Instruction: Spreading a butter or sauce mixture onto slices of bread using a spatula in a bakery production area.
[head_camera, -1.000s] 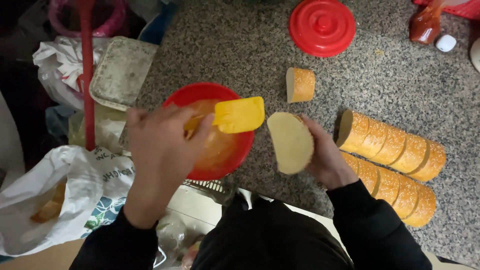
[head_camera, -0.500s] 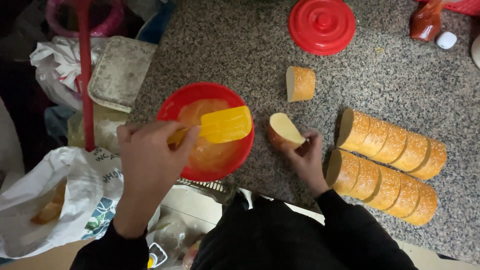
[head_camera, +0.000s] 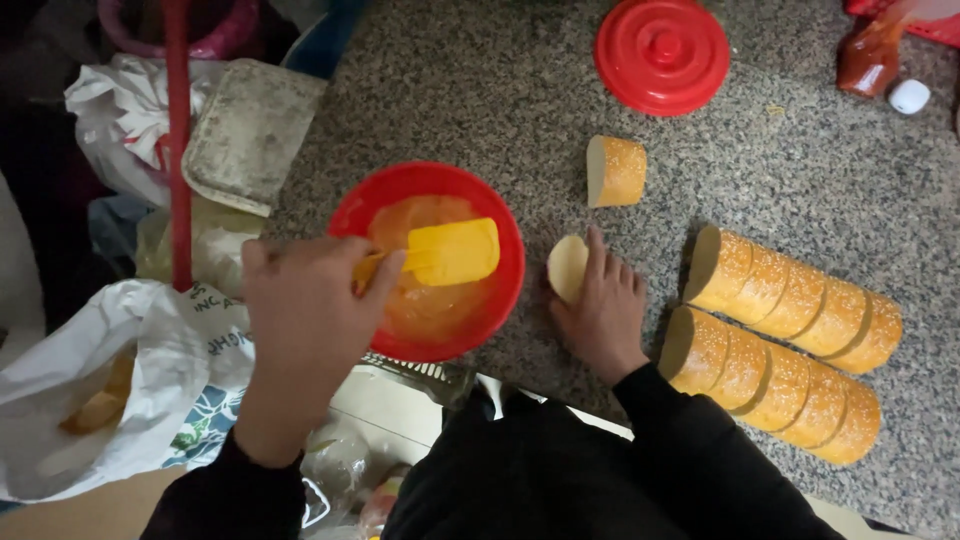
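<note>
Yellow spatula (head_camera: 452, 252) blade lies over orange sauce in red bowl (head_camera: 350, 215), bowl at bench (head_camera: 480, 110) near edge, left side. Left hand (head_camera: 305, 320) grips spatula handle, fingers closed round it. Right hand (head_camera: 600, 310) flat on bench just right of bowl, fingers narrow, pressed on a bread slice (head_camera: 566, 266). Bread end piece (head_camera: 616, 171) stands just beyond. Two rows of sliced loaf (head_camera: 790, 300) toward right edge. Red lid (head_camera: 662, 52) near far edge. White plastic bag (head_camera: 120, 390) off left edge.

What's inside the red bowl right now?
The red bowl holds an orange-yellow spread, with the yellow spatula blade over it. The spatula and left hand hide part of it.
</note>
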